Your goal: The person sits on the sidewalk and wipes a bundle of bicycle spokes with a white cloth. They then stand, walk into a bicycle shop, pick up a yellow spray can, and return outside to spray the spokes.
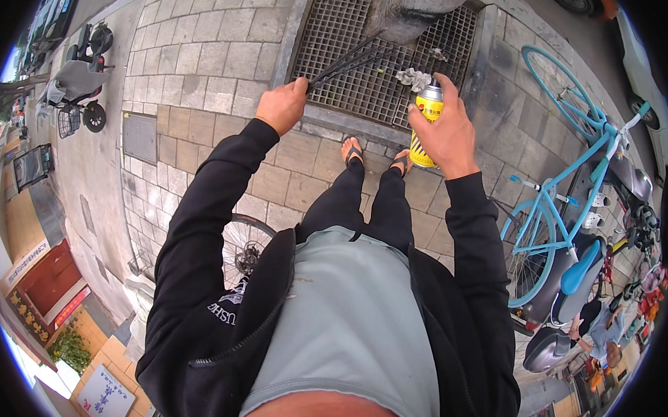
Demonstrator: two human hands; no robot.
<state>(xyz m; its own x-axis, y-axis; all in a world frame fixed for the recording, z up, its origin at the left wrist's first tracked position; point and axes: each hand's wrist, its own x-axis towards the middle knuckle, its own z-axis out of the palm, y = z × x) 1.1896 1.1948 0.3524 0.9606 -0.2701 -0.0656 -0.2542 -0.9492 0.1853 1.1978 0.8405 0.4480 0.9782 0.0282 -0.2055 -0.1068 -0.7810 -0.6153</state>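
Observation:
My left hand (282, 106) is closed round one end of a bundle of thin black rods (349, 61). They fan out slightly toward the base of a tree trunk (411, 16), over a metal grate (321, 30). What exactly the rods are, I cannot make out. In my right hand (456, 133) is a yellow spray can (427, 132) with a silver shoulder, held roughly upright. My index finger rests at its dark top. No spray shows. Just beyond the can, a crumpled whitish scrap (413, 79) appears on the grate.
A light blue bicycle (565, 196) stands close on my right, with a dark scooter (565, 293) behind it. Near my left leg shows a bicycle wheel (244, 251). Paving slabs (207, 31) surround the grate. A grey scooter (78, 82) is parked farther left.

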